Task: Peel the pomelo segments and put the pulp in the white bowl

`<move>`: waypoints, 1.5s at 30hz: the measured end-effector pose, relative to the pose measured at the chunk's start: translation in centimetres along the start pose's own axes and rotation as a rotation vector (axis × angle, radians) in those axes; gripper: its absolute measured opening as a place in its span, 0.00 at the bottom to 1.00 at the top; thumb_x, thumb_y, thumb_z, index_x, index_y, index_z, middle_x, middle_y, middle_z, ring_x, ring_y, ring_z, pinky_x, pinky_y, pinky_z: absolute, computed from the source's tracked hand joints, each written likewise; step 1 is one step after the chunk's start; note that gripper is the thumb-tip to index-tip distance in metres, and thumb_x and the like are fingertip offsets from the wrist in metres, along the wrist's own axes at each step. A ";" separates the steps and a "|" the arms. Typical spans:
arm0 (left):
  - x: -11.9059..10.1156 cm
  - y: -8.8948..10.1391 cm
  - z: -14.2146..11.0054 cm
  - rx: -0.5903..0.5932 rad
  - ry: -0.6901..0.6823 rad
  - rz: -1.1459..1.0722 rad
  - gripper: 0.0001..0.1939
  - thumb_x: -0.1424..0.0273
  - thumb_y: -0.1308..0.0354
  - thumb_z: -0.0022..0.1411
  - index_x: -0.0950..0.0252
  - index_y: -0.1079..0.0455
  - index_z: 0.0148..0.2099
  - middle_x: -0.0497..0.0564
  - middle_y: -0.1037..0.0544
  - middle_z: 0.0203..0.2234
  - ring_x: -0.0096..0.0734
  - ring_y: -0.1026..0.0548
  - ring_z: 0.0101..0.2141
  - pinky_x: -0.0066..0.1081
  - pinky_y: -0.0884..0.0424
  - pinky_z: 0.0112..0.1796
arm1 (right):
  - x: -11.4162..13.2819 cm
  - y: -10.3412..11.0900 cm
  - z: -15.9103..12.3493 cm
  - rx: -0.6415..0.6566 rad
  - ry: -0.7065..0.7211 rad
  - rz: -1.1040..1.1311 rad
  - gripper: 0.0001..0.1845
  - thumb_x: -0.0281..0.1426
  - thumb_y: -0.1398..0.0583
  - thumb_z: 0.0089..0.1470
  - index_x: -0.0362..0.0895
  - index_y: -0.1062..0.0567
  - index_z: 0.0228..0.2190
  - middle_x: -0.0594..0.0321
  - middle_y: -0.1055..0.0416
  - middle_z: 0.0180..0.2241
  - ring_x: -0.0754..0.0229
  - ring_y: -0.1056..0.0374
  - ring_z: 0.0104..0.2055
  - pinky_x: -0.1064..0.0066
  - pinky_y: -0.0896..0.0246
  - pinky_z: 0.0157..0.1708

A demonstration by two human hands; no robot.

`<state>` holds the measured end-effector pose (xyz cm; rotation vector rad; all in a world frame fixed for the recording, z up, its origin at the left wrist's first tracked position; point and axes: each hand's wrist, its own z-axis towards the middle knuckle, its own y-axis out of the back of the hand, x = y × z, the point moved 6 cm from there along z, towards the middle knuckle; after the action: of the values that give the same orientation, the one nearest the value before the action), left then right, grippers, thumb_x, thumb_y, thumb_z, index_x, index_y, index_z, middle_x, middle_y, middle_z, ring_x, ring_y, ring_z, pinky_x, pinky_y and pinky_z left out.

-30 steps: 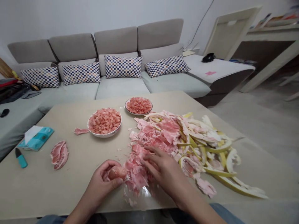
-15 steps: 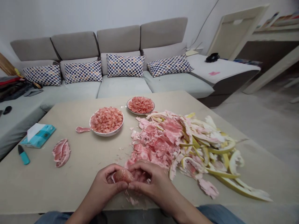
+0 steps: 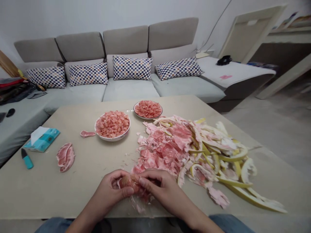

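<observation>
Close to the table's near edge, my left hand [image 3: 109, 191] is closed around a pomelo segment [image 3: 127, 182] with reddish flesh. The thumb and fingers of my right hand [image 3: 165, 190] pinch at the segment's right end. Bits of flesh and membrane lie under my hands, partly hidden by them. Just beyond is a heap of pink pomelo membranes [image 3: 162, 149]. Yellow-green and white rind strips [image 3: 233, 184] make up its right side. Farther left, a bowl [image 3: 113, 139] is piled with peeled pulp, and a dark-rimmed plate [image 3: 148, 117] behind it holds more.
Another pomelo segment [image 3: 65, 157] lies on the left of the table [image 3: 97, 161], with a small piece [image 3: 87, 133] beside the bowl. A teal-handled knife [image 3: 27, 160] and a tissue pack [image 3: 42, 141] are at the far left. A sofa [image 3: 131, 89] with checkered cushions stands behind.
My right thumb has shifted from beside my left thumb up onto the segment's right end. The segment stays in my left hand, and the whole view has shifted slightly.
</observation>
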<state>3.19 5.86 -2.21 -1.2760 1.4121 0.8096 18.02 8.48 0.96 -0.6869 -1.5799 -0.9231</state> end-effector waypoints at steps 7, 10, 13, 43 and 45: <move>-0.4 -0.1 0.0 -0.015 -0.007 0.034 0.13 0.67 0.32 0.48 0.65 0.27 0.37 0.48 0.22 0.30 0.31 0.27 0.33 0.25 0.34 0.35 | -1.2 -0.7 0.0 -0.003 -0.095 0.141 0.17 0.42 0.38 0.52 0.41 0.23 0.37 0.61 0.25 0.29 0.62 0.31 0.27 0.74 0.36 0.27; -0.3 0.0 0.0 -0.018 -0.018 0.079 0.13 0.67 0.32 0.48 0.65 0.27 0.37 0.48 0.22 0.30 0.31 0.27 0.33 0.25 0.34 0.35 | -1.2 -0.7 0.1 -0.046 -0.091 0.126 0.15 0.39 0.35 0.48 0.41 0.23 0.35 0.61 0.25 0.29 0.62 0.30 0.29 0.74 0.36 0.29; -0.2 0.0 -0.1 -0.018 0.005 0.061 0.14 0.66 0.32 0.49 0.65 0.28 0.37 0.49 0.22 0.30 0.33 0.27 0.33 0.27 0.34 0.35 | -1.7 -0.8 0.2 -0.036 -0.133 0.198 0.16 0.42 0.38 0.52 0.40 0.24 0.32 0.62 0.27 0.26 0.64 0.32 0.26 0.75 0.37 0.25; 0.7 0.1 0.1 -0.066 0.041 -0.096 0.12 0.62 0.36 0.54 0.66 0.29 0.35 0.46 0.30 0.22 0.26 0.34 0.25 0.26 0.35 0.29 | -3.3 -2.6 0.3 -0.016 -0.310 0.550 0.22 0.48 0.36 0.47 0.43 0.28 0.34 0.66 0.29 0.26 0.67 0.32 0.25 0.78 0.40 0.22; 0.5 0.3 0.2 -0.085 0.007 -0.032 0.12 0.63 0.36 0.53 0.66 0.28 0.33 0.45 0.31 0.19 0.26 0.35 0.24 0.25 0.38 0.28 | -3.1 -2.6 0.3 -0.012 -0.311 0.511 0.23 0.48 0.35 0.45 0.43 0.28 0.35 0.66 0.29 0.25 0.66 0.32 0.25 0.79 0.40 0.22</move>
<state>3.00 5.92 -2.79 -1.3647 1.3718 0.8519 16.34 7.49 -2.63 -1.2194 -1.5536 -0.4596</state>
